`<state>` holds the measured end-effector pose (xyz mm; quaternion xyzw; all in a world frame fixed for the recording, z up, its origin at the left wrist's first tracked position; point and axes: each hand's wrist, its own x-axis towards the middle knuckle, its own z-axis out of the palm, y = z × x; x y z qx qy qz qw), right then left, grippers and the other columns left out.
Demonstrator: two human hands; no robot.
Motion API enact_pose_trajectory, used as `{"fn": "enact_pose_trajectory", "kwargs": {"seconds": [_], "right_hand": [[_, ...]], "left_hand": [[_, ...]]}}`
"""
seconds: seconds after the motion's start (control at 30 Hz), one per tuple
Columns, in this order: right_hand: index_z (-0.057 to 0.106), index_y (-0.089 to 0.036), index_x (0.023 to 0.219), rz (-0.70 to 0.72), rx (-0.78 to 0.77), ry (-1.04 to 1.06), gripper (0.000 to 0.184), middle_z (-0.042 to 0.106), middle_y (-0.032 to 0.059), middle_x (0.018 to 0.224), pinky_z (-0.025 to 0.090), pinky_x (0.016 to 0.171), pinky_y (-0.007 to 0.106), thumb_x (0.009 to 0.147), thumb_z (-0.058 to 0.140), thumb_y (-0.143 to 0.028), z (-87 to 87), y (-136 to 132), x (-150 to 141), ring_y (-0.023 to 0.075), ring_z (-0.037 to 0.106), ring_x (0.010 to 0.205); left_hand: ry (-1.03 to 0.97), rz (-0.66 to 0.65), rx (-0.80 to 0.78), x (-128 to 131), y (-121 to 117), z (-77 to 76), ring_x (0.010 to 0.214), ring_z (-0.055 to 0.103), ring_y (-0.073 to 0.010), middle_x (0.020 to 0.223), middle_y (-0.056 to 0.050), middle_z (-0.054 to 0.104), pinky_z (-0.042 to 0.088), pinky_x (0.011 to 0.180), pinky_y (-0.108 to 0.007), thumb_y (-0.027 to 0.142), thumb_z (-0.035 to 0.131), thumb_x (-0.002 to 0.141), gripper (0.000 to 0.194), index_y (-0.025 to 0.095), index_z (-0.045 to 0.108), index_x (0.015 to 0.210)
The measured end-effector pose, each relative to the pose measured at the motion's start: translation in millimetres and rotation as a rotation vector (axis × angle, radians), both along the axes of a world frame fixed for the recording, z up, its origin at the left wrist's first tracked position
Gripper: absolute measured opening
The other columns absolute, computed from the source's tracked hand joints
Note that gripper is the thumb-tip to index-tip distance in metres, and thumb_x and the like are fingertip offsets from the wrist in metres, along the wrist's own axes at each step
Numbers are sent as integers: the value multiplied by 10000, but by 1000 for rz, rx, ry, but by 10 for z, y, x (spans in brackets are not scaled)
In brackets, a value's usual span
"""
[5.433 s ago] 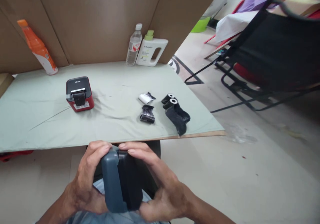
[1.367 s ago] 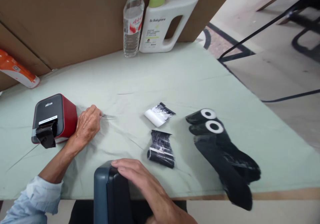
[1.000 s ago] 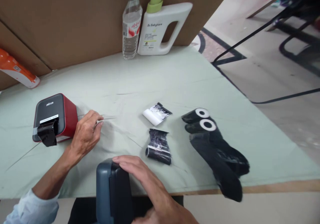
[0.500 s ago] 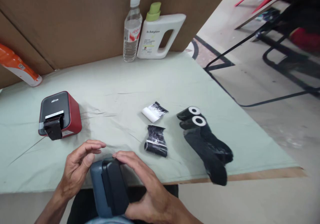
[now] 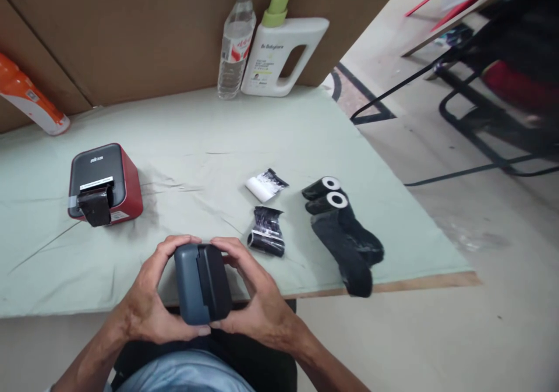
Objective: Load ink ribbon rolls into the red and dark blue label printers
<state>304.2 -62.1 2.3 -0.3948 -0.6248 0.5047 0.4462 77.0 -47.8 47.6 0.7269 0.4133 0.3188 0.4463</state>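
Note:
Both my hands grip a small blue-and-black label printer (image 5: 192, 284) over the table's front edge. My left hand (image 5: 151, 299) wraps its left side, fingers at the top and thumb along the bottom. My right hand (image 5: 262, 299) clasps the black side the same way. To the left stands a red-and-black label printer (image 5: 98, 176), with a strip of shiny black film (image 5: 96, 207) hanging from its slot. Right of my hands lie a small roll with black film (image 5: 267, 235) and a partly white roll (image 5: 264, 187).
Two black rolls with white cores (image 5: 336, 200) lie beside a pair of black socks (image 5: 345, 246) near the table's right edge. A water bottle (image 5: 236, 48) and white detergent jug (image 5: 283, 54) stand at the cardboard wall (image 5: 144, 36). An orange bottle (image 5: 30, 95) leans at left.
My left hand has come onto the blue-and-black printer, where before it hovered beside it. The printer has been raised and moved slightly right and away from my body. My view has shifted a little.

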Motion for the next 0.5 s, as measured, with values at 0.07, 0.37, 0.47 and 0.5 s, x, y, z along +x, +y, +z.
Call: {"fn": "enact_pose_trajectory", "kwargs": {"seconds": [0.07,0.37,0.47,0.5], "right_hand": [[518,-240,1452,-17,-1,10,880,588,134,1410,558,1072,406,687,947,-304,15,7,-27,321,593,1338],[496,-248,1460,-28,-18,20,898,552,127,1420,540,1097,428,670,921,-266,-41,90,-169,319,572,1343],[497,-245,1460,-30,-20,22,892,542,130,1424,537,1100,421,669,910,-256,-95,94,-194,319,558,1357],[500,-244,1457,-33,-17,24,888,542,130,1422,536,1100,418,669,908,-253,-107,95,-201,319,555,1359]], "left_hand": [[20,-29,33,-8,58,49,1377,575,-357,1472,-134,573,467,1193,-508,240,962,607,1079,320,423,1537],[90,-36,73,-179,204,69,1359,591,-379,1446,-159,597,502,1164,-524,252,957,616,1027,282,456,1512],[70,-24,81,-202,191,30,1386,566,-379,1452,-160,588,486,1181,-527,249,957,617,1038,281,447,1522],[64,-23,85,-206,187,23,1392,560,-378,1456,-158,584,483,1185,-526,247,959,615,1051,284,439,1528]]}}
